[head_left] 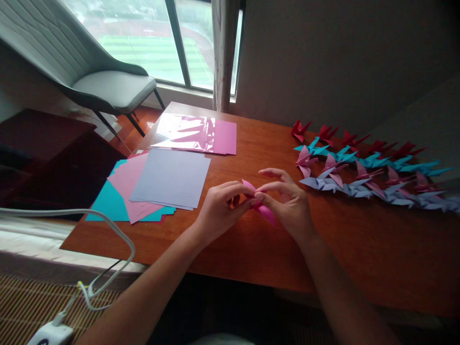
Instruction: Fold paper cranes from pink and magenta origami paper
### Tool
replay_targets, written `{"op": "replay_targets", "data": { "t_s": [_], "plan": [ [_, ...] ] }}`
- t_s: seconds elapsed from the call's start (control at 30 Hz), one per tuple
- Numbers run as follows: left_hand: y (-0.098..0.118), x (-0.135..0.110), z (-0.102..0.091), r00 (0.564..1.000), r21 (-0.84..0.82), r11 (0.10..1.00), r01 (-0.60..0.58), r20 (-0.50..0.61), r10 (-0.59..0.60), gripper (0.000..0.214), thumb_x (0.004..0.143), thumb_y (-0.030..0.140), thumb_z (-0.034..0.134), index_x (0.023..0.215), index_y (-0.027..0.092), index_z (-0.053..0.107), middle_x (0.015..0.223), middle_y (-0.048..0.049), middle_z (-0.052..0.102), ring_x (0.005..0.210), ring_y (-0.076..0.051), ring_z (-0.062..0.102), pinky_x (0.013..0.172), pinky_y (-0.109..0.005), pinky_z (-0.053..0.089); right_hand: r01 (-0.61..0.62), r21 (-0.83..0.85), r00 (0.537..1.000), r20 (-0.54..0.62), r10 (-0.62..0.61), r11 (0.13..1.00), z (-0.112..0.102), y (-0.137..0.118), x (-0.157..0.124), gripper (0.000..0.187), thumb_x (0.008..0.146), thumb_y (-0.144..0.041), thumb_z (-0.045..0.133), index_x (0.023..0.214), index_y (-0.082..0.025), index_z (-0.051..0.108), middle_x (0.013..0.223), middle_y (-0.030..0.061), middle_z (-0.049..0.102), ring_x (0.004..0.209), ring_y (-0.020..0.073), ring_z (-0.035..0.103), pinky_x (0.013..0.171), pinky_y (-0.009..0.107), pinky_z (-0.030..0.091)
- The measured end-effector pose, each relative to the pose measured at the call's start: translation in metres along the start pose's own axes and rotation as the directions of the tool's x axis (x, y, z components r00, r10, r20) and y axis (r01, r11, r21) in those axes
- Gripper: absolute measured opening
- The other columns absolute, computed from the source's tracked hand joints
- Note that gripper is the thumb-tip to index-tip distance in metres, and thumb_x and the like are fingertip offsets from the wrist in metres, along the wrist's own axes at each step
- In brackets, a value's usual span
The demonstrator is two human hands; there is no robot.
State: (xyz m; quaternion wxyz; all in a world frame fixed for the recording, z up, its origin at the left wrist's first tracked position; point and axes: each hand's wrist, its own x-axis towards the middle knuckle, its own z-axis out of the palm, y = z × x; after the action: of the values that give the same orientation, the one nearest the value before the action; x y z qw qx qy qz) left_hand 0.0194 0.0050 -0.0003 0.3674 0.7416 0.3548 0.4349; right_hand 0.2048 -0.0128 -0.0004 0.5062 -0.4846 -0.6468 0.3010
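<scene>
I see my left hand (219,207) and my right hand (293,205) meeting above the reddish-brown wooden table (251,249). Both are pinched on a small folded piece of pink paper (266,212). The left hand's thumb and forefinger close on the paper's left end. The right hand's thumb and forefinger nip it near the middle, with the remaining fingers spread loosely above. The paper sits between the two hands. One pointed tip pokes up just beyond the left fingertips, and the other end runs down under the right palm. I cannot tell whether it touches the table.

Beyond and to the left of the left hand lies a pale lavender square sheet of paper (170,177), on top of a fanned stack of pink and teal sheets (108,201). Farther out from that hand is a clear plastic packet of pink paper (196,132).

Just right of the right hand's fingertips begin rows of folded paper cranes (359,187) in dark red, teal, pink and lavender. They stretch away to the right.

Left of the left forearm, a white cable (122,230) loops past the table's edge. A grey upholstered chair (111,88) stands well beyond the left hand.
</scene>
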Motion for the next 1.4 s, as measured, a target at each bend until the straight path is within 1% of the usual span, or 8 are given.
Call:
{"op": "replay_targets", "data": {
  "t_s": [0.17, 0.3, 0.4, 0.57, 0.63, 0.87, 1.13, 1.4],
  "plan": [
    [-0.002, 0.0, -0.002, 0.998, -0.015, 0.999, 0.052, -0.021, -0.052, 0.006, 0.089, 0.016, 0.067, 0.087, 0.016, 0.073, 0.078, -0.0026, 0.07, 0.063, -0.01, 0.054, 0.058, -0.021, 0.041, 0.04, 0.021, 0.998, -0.048, -0.039, 0.999, 0.001, -0.003, 0.0, 0.013, 0.087, -0.025, 0.074, 0.099, -0.028, 0.076, 0.12, 0.0058, 0.066, 0.115, 0.0236, 0.061, 0.096, 0.041, 0.05],
    [0.001, 0.0, -0.004, 0.974, -0.206, 0.952, 0.225, 0.052, -0.219, 0.013, 0.089, 0.026, 0.071, 0.086, 0.014, 0.073, 0.078, -0.0038, 0.07, 0.064, -0.01, 0.056, 0.057, -0.022, 0.041, -0.119, 0.252, 0.99, -0.041, 0.133, 0.961, -0.006, 0.0, 0.001, 0.01, 0.092, -0.03, 0.069, 0.099, -0.028, 0.076, 0.1, 0.0025, 0.072, 0.093, 0.0173, 0.066, 0.08, 0.031, 0.053],
    [0.005, 0.0, -0.007, 0.906, -0.437, 0.794, 0.422, 0.248, -0.344, 0.021, 0.086, 0.032, 0.075, 0.087, 0.012, 0.073, 0.078, -0.0047, 0.071, 0.069, -0.012, 0.063, 0.063, -0.023, 0.047, -0.252, 0.356, 0.967, 0.056, 0.248, 0.9, -0.014, 0.001, 0.002, 0.006, 0.09, -0.031, 0.073, 0.091, -0.027, 0.077, 0.086, 0.0, 0.073, 0.081, 0.014, 0.065, 0.074, 0.027, 0.052],
    [0.011, 0.001, -0.01, 0.79, -0.575, 0.542, 0.613, 0.477, -0.385, 0.025, 0.08, 0.031, 0.082, 0.086, 0.01, 0.072, 0.075, -0.0033, 0.07, 0.069, -0.012, 0.066, 0.068, -0.024, 0.052, -0.358, 0.371, 0.906, 0.359, 0.223, 0.857, -0.021, -0.007, 0.005, 0.005, 0.083, -0.026, 0.079, 0.087, -0.024, 0.078, 0.084, 0.0006, 0.071, 0.077, 0.0136, 0.064, 0.069, 0.025, 0.052],
    [0.012, 0.001, -0.01, 0.772, -0.593, 0.495, 0.635, 0.508, -0.383, 0.025, 0.079, 0.031, 0.083, 0.085, 0.01, 0.072, 0.074, -0.0028, 0.07, 0.068, -0.011, 0.065, 0.067, -0.023, 0.052, -0.341, 0.388, 0.896, 0.409, 0.172, 0.856, -0.02, -0.009, 0.006, 0.004, 0.083, -0.025, 0.079, 0.087, -0.023, 0.078, 0.082, 0.0012, 0.07, 0.076, 0.014, 0.063, 0.068, 0.026, 0.052],
    [0.012, 0.002, -0.012, 0.74, -0.622, 0.402, 0.672, 0.573, -0.352, 0.022, 0.078, 0.028, 0.084, 0.083, 0.01, 0.072, 0.073, -0.0012, 0.069, 0.067, -0.009, 0.065, 0.067, -0.021, 0.052, -0.207, 0.428, 0.925, 0.379, 0.033, 0.88, -0.019, -0.007, 0.003, 0.008, 0.082, -0.022, 0.08, 0.089, -0.023, 0.078, 0.085, 0.0028, 0.07, 0.08, 0.0158, 0.063, 0.07, 0.028, 0.052],
    [0.011, 0.002, -0.013, 0.735, -0.626, 0.386, 0.678, 0.588, -0.338, 0.017, 0.08, 0.025, 0.082, 0.085, 0.011, 0.073, 0.074, -0.0002, 0.069, 0.067, -0.008, 0.064, 0.067, -0.019, 0.051, -0.119, 0.422, 0.954, 0.298, -0.014, 0.899, -0.018, -0.006, 0.002, 0.015, 0.083, -0.014, 0.078, 0.092, -0.026, 0.078, 0.085, 0.0015, 0.067, 0.081, 0.0151, 0.061, 0.072, 0.028, 0.051],
    [0.011, 0.002, -0.013, 0.726, -0.617, 0.382, 0.688, 0.592, -0.351, 0.017, 0.079, 0.023, 0.083, 0.083, 0.011, 0.073, 0.073, -0.0004, 0.069, 0.066, -0.007, 0.063, 0.064, -0.018, 0.05, -0.114, 0.422, 0.94, 0.34, -0.041, 0.899, -0.018, -0.007, 0.001, 0.015, 0.085, -0.014, 0.076, 0.096, -0.025, 0.078, 0.089, 0.0026, 0.069, 0.084, 0.0159, 0.062, 0.075, 0.029, 0.051]
  ]
}}
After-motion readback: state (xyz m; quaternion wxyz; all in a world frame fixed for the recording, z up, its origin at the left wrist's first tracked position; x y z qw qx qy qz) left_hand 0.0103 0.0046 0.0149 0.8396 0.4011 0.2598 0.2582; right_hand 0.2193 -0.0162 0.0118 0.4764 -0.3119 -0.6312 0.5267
